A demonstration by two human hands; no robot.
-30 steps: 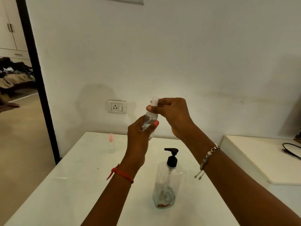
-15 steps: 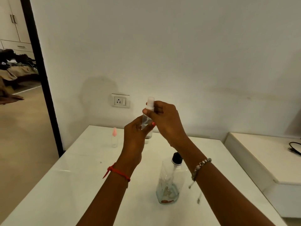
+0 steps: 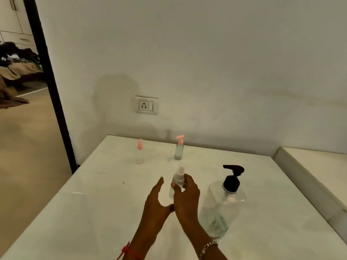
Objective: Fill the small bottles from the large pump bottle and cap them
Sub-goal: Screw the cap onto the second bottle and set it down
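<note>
My right hand [image 3: 186,198] grips a small clear bottle [image 3: 178,180] with a white cap, low over the white table [image 3: 90,207]. My left hand [image 3: 155,199] is just left of that bottle with its fingers relaxed and spread, holding nothing. The large clear pump bottle [image 3: 225,199] with a black pump stands to the right of my hands, a little liquid at its bottom. Near the wall stand a small bottle with a pink cap [image 3: 139,152] and a small bottle with a pink pump [image 3: 179,149].
A raised white ledge [image 3: 309,175] borders the table on the right. A wall socket [image 3: 146,105] sits above the table's far edge. A dark door frame [image 3: 50,87] and an open room lie to the left.
Both hands have come down from chest height toward the table with the white-capped bottle. My left hand has let go of it and opened; my right hand now holds its body.
</note>
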